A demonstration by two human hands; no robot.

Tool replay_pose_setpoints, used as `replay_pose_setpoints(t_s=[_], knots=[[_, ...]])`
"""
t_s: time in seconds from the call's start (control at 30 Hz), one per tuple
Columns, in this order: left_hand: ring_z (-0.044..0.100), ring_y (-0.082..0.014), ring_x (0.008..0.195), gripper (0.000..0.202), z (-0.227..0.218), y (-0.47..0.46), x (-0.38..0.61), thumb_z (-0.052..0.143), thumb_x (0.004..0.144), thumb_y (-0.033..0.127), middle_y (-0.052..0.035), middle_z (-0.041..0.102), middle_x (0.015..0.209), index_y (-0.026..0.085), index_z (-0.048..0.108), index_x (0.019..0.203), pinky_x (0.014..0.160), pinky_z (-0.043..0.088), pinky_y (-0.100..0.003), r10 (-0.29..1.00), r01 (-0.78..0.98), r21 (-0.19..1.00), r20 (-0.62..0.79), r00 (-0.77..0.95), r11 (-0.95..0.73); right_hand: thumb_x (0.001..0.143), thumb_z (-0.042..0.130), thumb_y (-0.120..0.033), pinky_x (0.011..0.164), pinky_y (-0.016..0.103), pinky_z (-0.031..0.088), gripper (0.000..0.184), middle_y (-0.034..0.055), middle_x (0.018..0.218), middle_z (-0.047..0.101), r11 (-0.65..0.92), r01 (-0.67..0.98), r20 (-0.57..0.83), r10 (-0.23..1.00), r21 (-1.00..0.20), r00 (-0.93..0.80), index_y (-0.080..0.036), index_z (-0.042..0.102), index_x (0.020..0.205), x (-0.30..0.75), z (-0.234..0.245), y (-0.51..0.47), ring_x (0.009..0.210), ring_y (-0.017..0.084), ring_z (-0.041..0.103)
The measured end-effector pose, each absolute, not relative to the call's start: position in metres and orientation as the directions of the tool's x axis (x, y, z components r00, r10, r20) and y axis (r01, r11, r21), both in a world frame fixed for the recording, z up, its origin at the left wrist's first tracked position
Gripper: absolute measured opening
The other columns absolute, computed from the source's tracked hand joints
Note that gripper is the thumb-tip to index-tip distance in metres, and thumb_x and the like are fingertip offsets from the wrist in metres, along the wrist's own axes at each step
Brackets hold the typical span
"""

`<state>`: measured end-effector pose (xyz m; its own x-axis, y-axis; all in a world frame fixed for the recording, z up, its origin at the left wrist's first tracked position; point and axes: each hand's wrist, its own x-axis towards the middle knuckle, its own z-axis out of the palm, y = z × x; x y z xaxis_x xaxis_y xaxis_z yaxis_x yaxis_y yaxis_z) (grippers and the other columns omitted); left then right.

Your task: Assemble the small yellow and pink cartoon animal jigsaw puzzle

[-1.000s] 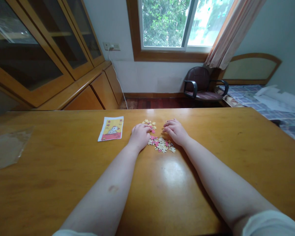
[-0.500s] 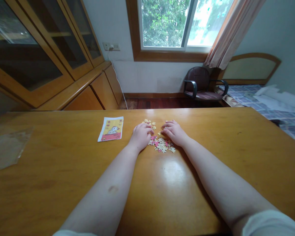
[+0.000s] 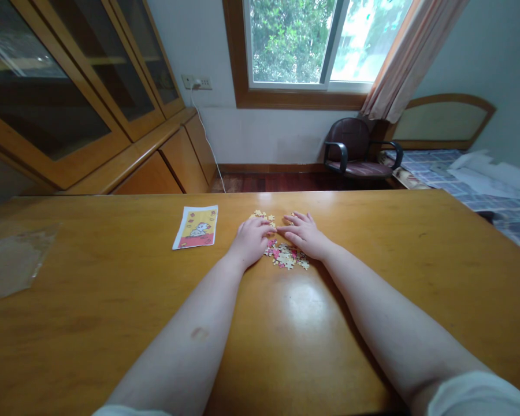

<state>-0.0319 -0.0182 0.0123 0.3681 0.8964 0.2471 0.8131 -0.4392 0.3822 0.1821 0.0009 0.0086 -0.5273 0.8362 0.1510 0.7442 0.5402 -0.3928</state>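
My left hand [image 3: 255, 238] rests palm down at the left side of the jigsaw pieces, its fingers stretched to the right and slightly bent. From the other side my right hand [image 3: 305, 236] lies over the pieces with its fingers spread. The fingertips of both hands nearly meet, and whether a small piece lies under them is hidden. Below the hands is a pile of pink and pale jigsaw pieces [image 3: 286, 256], partly covered by both palms. A smaller group of yellow pieces [image 3: 263, 215] shows beyond my left fingers.
A picture card [image 3: 198, 227] with a white animal on yellow and red lies left of my left hand. A clear plastic bag [image 3: 15, 260] is at the left of the wooden table [image 3: 112, 341]. Beyond the table are a chair [image 3: 355, 147], a cabinet and a bed.
My left fingers have moved right and my right fingertips slightly left, closing the gap between them. The loose piece seen between the hands is now covered.
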Motion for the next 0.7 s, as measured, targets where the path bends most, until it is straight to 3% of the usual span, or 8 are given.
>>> replay_pose_setpoints(t_s=[0.1, 0.2, 0.4, 0.57, 0.7], knots=[[0.036, -0.0286, 0.134, 0.042, 0.011, -0.02, -0.031, 0.05, 0.082, 0.023, -0.0052, 0.048, 0.142, 0.031, 0.065, 0.121, 0.113, 0.023, -0.053, 0.919, 0.851, 0.347, 0.166, 0.357, -0.393, 0.097, 0.034, -0.047, 0.111, 0.062, 0.012, 0.042, 0.006, 0.136, 0.055, 0.587, 0.702, 0.203, 0.806, -0.403, -0.556, -0.031, 0.07, 0.112, 0.183, 0.014, 0.0, 0.135, 0.032, 0.033], [0.028, -0.0315, 0.139, 0.043, 0.011, -0.021, -0.03, 0.048, 0.084, 0.026, -0.0014, 0.041, 0.149, 0.036, 0.062, 0.124, 0.114, 0.015, -0.06, 0.939, 0.881, 0.326, 0.101, 0.329, -0.343, 0.097, 0.035, -0.048, 0.111, 0.063, 0.012, 0.042, 0.0037, 0.134, 0.056, 0.63, 0.655, 0.197, 0.767, -0.418, -0.611, -0.033, 0.073, 0.105, 0.182, 0.018, -0.002, 0.135, 0.032, 0.033], [0.037, -0.0301, 0.133, 0.037, 0.015, -0.02, -0.03, 0.05, 0.081, 0.02, -0.0031, 0.054, 0.138, 0.03, 0.071, 0.109, 0.113, 0.023, -0.056, 0.962, 0.901, 0.345, 0.164, 0.218, -0.263, 0.096, 0.038, -0.046, 0.11, 0.065, 0.009, 0.037, 0.0024, 0.139, 0.052, 0.622, 0.666, 0.14, 0.765, -0.412, -0.629, -0.035, 0.072, 0.108, 0.181, 0.016, -0.004, 0.138, 0.034, 0.028], [0.049, -0.0235, 0.121, 0.03, 0.018, -0.019, -0.032, 0.05, 0.077, 0.012, -0.001, 0.068, 0.117, 0.027, 0.076, 0.079, 0.11, 0.033, -0.046, 0.926, 0.858, 0.376, 0.278, 0.257, -0.351, 0.098, 0.038, -0.04, 0.112, 0.061, 0.01, 0.04, 0.0022, 0.123, 0.064, 0.567, 0.718, 0.239, 0.823, -0.403, -0.515, -0.031, 0.076, 0.095, 0.184, 0.01, 0.001, 0.131, 0.03, 0.038], [0.051, -0.0235, 0.118, 0.031, 0.014, -0.017, -0.033, 0.052, 0.075, 0.011, 0.0003, 0.07, 0.111, 0.029, 0.076, 0.072, 0.108, 0.034, -0.046, 0.904, 0.834, 0.368, 0.28, 0.323, -0.411, 0.097, 0.039, -0.04, 0.111, 0.062, 0.012, 0.04, 0.0032, 0.114, 0.068, 0.491, 0.775, 0.306, 0.867, -0.397, -0.392, -0.028, 0.077, 0.089, 0.185, 0.005, 0.004, 0.126, 0.03, 0.043]])
